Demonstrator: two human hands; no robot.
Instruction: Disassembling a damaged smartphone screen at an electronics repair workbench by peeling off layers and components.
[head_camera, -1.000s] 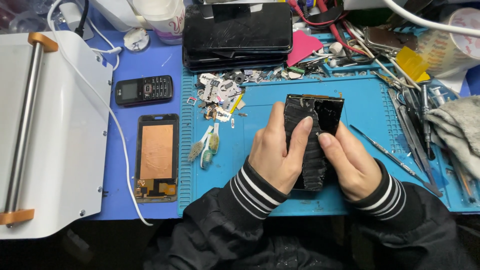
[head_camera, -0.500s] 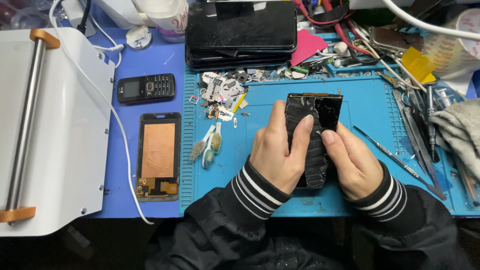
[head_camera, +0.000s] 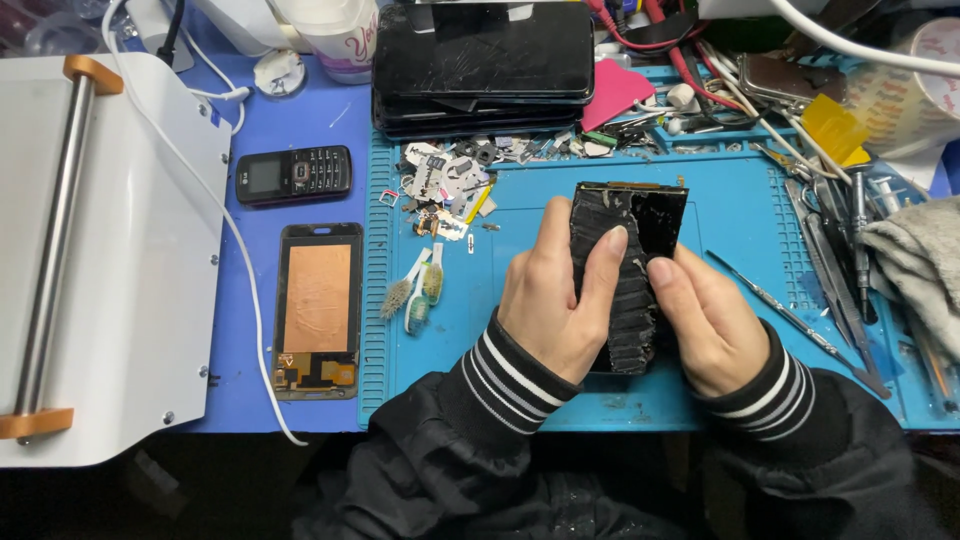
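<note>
Both hands stayed closed on the black phone panel (head_camera: 630, 275) at frame centre: the left hand (head_camera: 555, 300) gripped its left edge, and the right hand (head_camera: 705, 320) had crept slightly up its right side, thumb pressing, over the blue mat (head_camera: 760, 215).

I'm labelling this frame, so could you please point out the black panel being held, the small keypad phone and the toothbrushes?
black panel (head_camera: 645, 215), head view, bare upper part.
keypad phone (head_camera: 294, 175), head view, its middle.
toothbrushes (head_camera: 415, 290), head view, their heads.

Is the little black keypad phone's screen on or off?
Off: the keypad phone lies flat on the blue mat, its small screen dark and unlit.
</note>
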